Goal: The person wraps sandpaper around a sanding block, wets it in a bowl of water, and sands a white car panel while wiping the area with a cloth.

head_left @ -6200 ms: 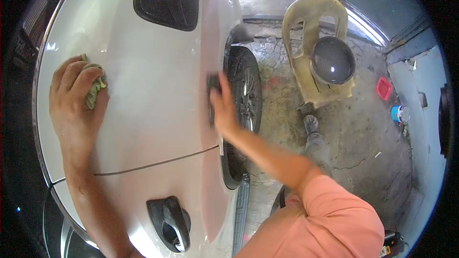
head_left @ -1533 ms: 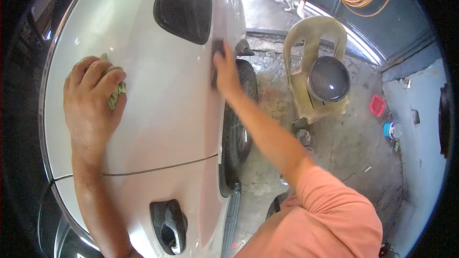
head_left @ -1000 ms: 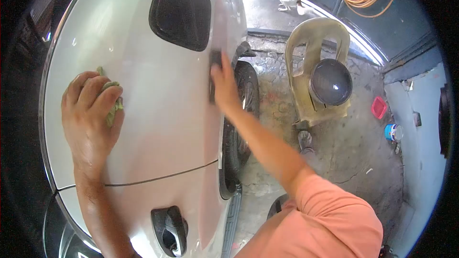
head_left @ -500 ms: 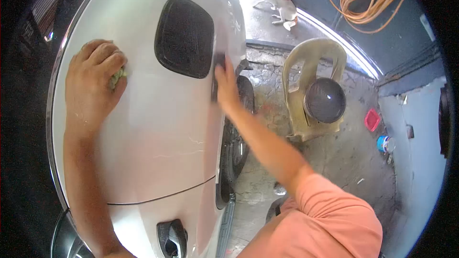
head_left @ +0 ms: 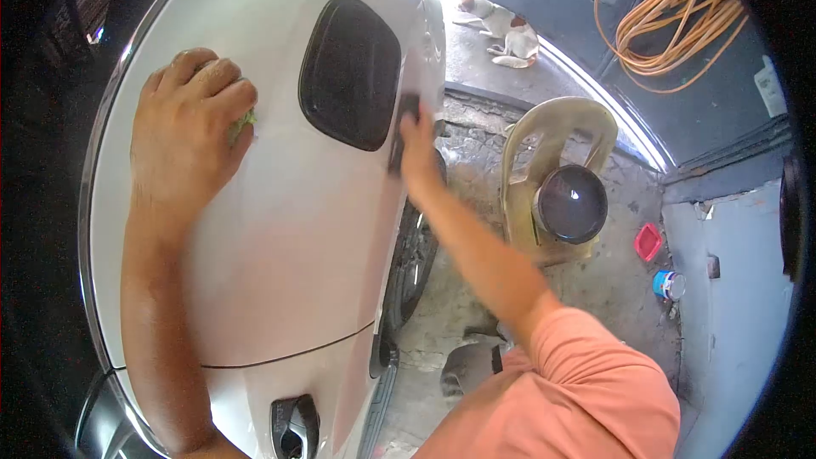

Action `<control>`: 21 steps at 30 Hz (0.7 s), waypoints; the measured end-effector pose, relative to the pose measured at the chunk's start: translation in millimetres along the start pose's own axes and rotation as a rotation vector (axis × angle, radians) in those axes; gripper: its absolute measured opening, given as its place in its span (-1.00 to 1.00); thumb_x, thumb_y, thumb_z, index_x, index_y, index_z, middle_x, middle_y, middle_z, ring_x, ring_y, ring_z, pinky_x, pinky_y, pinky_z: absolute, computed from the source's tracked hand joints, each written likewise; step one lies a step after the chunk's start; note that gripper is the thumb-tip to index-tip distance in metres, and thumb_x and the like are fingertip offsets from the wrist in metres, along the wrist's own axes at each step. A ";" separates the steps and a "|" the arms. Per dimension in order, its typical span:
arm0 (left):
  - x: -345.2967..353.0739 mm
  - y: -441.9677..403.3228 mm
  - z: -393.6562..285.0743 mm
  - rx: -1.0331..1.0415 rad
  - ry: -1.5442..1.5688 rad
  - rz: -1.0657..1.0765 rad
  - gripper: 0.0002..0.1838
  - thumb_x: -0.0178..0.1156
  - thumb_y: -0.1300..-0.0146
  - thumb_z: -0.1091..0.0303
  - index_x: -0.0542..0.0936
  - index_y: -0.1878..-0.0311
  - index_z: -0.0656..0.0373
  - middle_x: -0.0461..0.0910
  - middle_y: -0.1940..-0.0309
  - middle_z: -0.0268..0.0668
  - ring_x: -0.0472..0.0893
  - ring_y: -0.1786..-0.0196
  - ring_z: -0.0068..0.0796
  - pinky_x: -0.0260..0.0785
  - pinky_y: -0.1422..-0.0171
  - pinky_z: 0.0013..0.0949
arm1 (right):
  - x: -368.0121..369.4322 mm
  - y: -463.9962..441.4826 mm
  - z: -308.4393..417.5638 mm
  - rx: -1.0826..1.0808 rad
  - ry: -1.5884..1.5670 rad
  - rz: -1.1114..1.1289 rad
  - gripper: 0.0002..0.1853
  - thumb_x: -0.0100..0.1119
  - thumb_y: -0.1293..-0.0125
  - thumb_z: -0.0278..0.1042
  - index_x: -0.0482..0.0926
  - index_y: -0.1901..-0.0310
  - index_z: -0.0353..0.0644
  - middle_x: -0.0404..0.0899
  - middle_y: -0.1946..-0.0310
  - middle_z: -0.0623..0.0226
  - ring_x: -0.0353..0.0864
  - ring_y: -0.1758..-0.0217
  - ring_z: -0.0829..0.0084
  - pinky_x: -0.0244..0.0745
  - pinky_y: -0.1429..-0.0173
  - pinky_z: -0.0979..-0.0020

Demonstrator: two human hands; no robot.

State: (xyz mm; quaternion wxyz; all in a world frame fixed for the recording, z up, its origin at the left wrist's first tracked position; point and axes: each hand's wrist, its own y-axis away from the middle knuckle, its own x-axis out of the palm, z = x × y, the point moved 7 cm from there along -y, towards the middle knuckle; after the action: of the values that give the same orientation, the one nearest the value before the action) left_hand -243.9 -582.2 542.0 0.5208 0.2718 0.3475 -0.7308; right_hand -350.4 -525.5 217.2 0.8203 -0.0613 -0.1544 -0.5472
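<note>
Your left hand [head_left: 189, 132] grips a greenish cloth [head_left: 243, 121], mostly hidden by fingers, upper left on the car panel [head_left: 280, 204]. Right hand [head_left: 416, 149], blurred, holds a dark block [head_left: 399, 138] against the panel edge, frame center. Dark liquid fills the bucket [head_left: 573, 204], right; contents unclear in the blue can [head_left: 669, 286].

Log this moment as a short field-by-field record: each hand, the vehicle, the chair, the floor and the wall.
left hand: on the car body, crumpled green cloth under its fingers
right hand: holding a dark block against the car's side, beside the dark window
vehicle: pale car, pinkish patches
chair: plastic chair bearing a round bucket, contents unclear
floor: pink tray, small can, dog near the bright opening
wall: coiled orange hose
</note>
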 end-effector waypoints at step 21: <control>2.5 -4.2 -0.5 -0.040 0.030 0.020 -0.65 0.40 0.27 0.51 0.60 0.29 0.11 0.61 0.16 -0.30 0.57 -0.14 -0.12 0.42 -0.18 -0.06 | 7.5 69.8 -32.6 -0.145 0.009 0.095 -0.31 -0.15 -0.58 -0.19 -0.07 -0.58 -0.36 -0.08 -0.63 -0.05 -0.15 -0.70 0.12 -0.22 -0.69 0.20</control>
State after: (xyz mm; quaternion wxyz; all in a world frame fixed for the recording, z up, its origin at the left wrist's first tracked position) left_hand -248.7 -582.3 540.7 0.5283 0.2756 0.3672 -0.7142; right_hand -277.7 -513.4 193.5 0.8394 -0.1251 -0.1075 -0.5178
